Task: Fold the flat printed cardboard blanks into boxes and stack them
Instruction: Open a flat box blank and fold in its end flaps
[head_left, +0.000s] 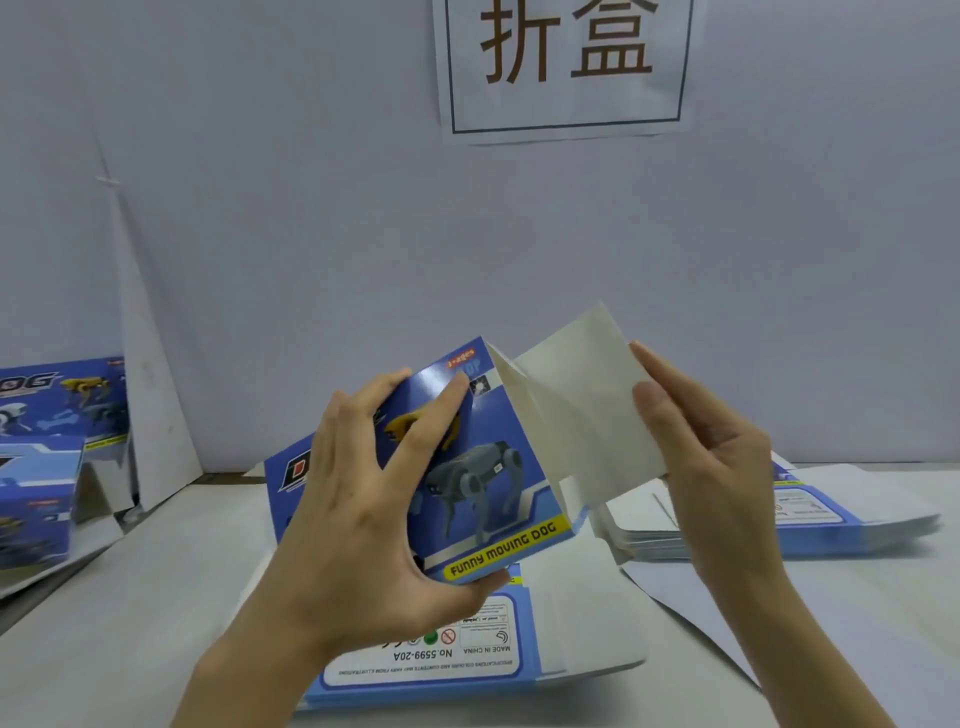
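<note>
cardboard blank (493, 467), half folded, is held up above the worktop (156, 597) between both hands. its blue printed face, marked "funny moving dog", is gripped by the left hand (363, 519), with the fingers spread across the print and the thumb hooked under the lower edge. its white flap (571, 395) is raised to the right and is pinched at its edge by the right hand (717, 467), fingers nearly straight. a stack of flat blanks (467, 670) is seen lying under the left hand, another pile (857, 525) just behind the right hand, and finished boxes (41, 467) well left of the left hand.
</note>
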